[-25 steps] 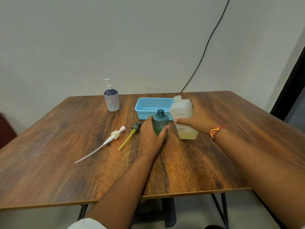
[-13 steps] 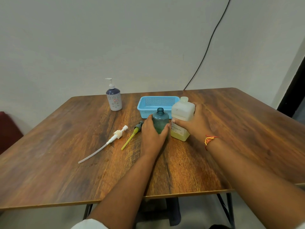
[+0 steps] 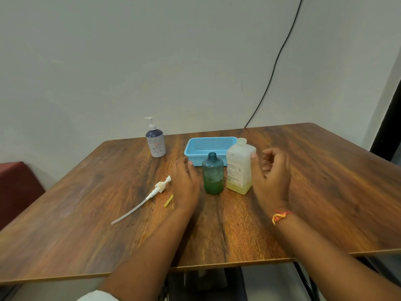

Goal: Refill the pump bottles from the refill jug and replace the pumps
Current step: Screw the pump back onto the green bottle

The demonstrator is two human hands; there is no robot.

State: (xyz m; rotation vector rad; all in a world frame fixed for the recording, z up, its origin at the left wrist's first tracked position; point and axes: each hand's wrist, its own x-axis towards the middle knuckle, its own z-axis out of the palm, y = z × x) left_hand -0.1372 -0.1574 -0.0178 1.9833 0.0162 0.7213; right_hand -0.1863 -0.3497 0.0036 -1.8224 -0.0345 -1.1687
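Note:
An uncapped teal bottle stands mid-table with some liquid in its lower part. Touching its right side is the white refill jug, upright, with a little yellow liquid at the bottom. My left hand lies palm down just left of the teal bottle, over a green pump whose yellow tube end sticks out. My right hand hovers right of the jug, fingers loosely curled, thumb tip at the jug's shoulder. A white pump with a long tube lies further left.
A white and purple pump bottle with its pump on stands at the back left. A blue mesh basket sits right behind the teal bottle and jug. The wooden table ends close to me; a black cable hangs down the wall.
My right hand set the jug down upright and let go of it. My left hand left the teal bottle and slid left over the green pump.

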